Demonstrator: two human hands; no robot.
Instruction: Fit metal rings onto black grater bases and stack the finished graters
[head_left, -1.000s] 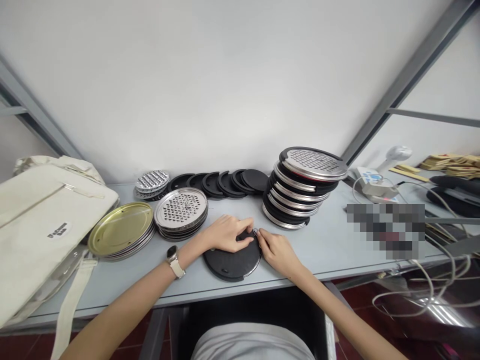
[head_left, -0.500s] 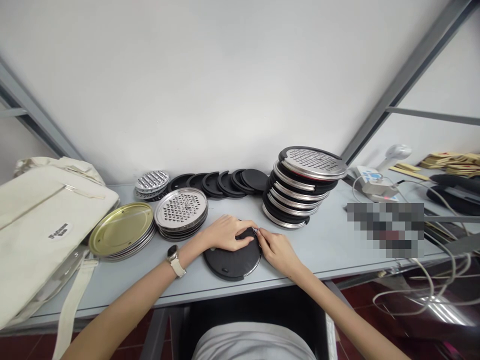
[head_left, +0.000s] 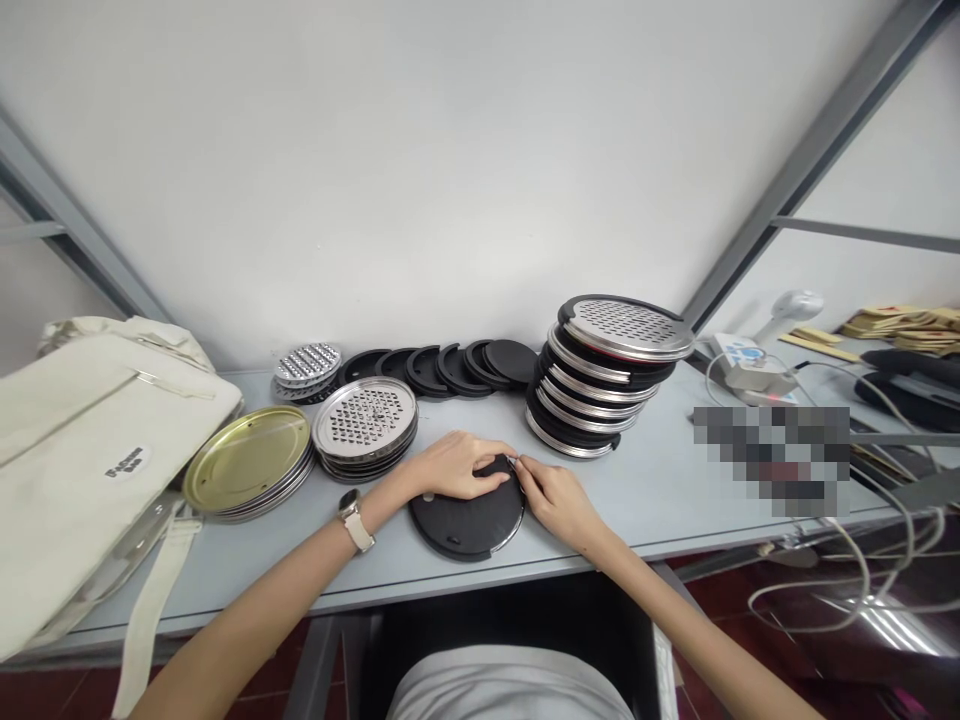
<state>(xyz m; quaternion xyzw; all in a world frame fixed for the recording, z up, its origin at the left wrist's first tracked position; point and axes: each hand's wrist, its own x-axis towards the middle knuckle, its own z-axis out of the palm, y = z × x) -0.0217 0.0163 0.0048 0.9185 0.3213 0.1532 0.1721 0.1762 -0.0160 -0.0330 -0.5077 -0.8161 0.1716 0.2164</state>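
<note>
A round black disc [head_left: 465,525] with a strip of metal rim along its right side lies on the table near the front edge. My left hand [head_left: 461,465] rests over its far part, thumb on the top face and fingers reaching to the far right rim. At that same spot my right hand [head_left: 559,505] pinches with thumb and forefinger; a small silvery bit shows at the tips, too small to name. Left of the disc stands a stack of round metal grater plates [head_left: 365,415]. Behind my right hand rises a leaning stack of black-rimmed grater discs [head_left: 600,400].
Gold-coloured round plates [head_left: 251,460] are stacked at left, beside a cream bag [head_left: 97,460]. Along the wall lie black crescent-edged rings [head_left: 427,370] and small grater plates [head_left: 307,365]. At right are a white device [head_left: 742,360], cables [head_left: 862,580] and a blurred patch.
Both hands stay at the disc's far right rim with almost no movement. The whole view has shifted very slightly.
</note>
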